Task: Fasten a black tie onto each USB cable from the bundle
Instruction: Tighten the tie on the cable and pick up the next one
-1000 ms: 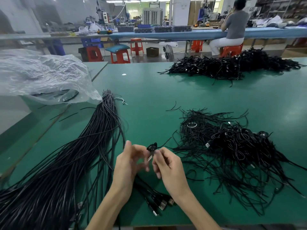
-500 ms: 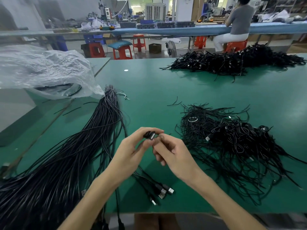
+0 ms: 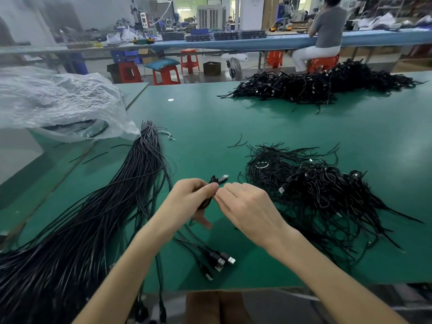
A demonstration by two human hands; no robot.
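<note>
Far L: clear plastic bag [image 3: 58, 106] is heaped on the green table [image 3: 210, 118]. Next to it, the long cable bundle [image 3: 93, 218] is fanned toward the near edge. Centre, held off the table: a coiled USB cable [image 3: 219, 180] is gripped in the L hand [image 3: 187, 202], plug end poking out past the fingers. The same coil is pinched by the R hand [image 3: 245, 206], w/ hands touching. Tie can't be made out. Loose plugs [image 3: 219, 260] are seen below. R: tangled black pile [image 3: 315, 190].

Green table [image 3: 210, 118] fills the foreground. At 12 o'clock, a long blue table [image 3: 233, 44] loaded with trays and machines, red stools [image 3: 166, 74] on the grey floor [image 3: 198, 77] beneath. A person [image 3: 327, 31] sits at 1 o'clock, back turned. White cooler [image 3: 211, 17] behind.
</note>
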